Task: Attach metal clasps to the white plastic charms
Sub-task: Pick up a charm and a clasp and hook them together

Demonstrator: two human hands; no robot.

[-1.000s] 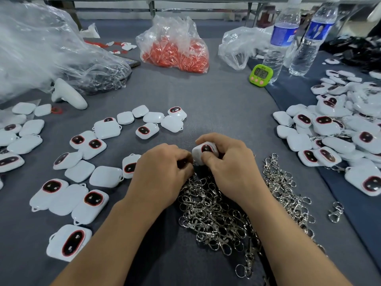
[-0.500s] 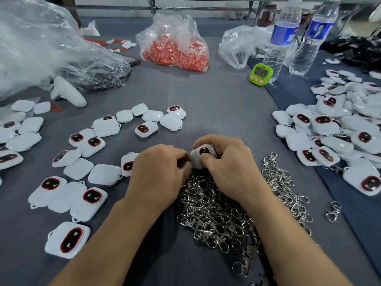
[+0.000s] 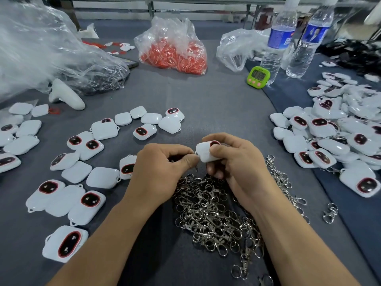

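Observation:
My right hand (image 3: 237, 168) grips a white plastic charm (image 3: 204, 151) with a dark red-rimmed window, held just above the table's middle. My left hand (image 3: 158, 172) pinches a metal clasp (image 3: 196, 165) against the charm's left edge; most of the clasp is hidden by my fingers. A heap of loose metal clasps (image 3: 214, 213) lies under and in front of both hands. Several white charms (image 3: 82, 195) lie scattered to the left.
A pile of charms (image 3: 338, 131), some with clasps attached, fills the right side. At the back are a bag of red parts (image 3: 175, 52), clear plastic bags (image 3: 41, 54), a green timer (image 3: 258, 77), two water bottles (image 3: 276, 42) and a white controller (image 3: 66, 96).
Both hands stay together over the clasp heap. The charm has turned slightly in my right hand, and a bit of the clasp now shows below my left fingertips.

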